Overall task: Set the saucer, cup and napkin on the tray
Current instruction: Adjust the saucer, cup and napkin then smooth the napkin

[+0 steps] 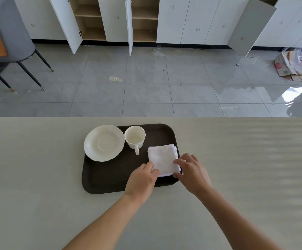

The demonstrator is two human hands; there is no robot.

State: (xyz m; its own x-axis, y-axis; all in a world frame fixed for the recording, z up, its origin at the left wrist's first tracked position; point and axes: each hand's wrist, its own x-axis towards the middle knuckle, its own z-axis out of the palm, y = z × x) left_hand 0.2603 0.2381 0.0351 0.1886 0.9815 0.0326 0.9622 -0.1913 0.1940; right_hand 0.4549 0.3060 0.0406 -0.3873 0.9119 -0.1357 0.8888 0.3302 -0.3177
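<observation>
Upright cup [134, 137], handle toward viewer

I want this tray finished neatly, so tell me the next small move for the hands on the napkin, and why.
Probably nudge the napkin a little inward and let go. It lies on the tray with its near right corner at the rim, while both the left hand and right hand pinch its near edge. The saucer and cup already sit on the tray.
</observation>
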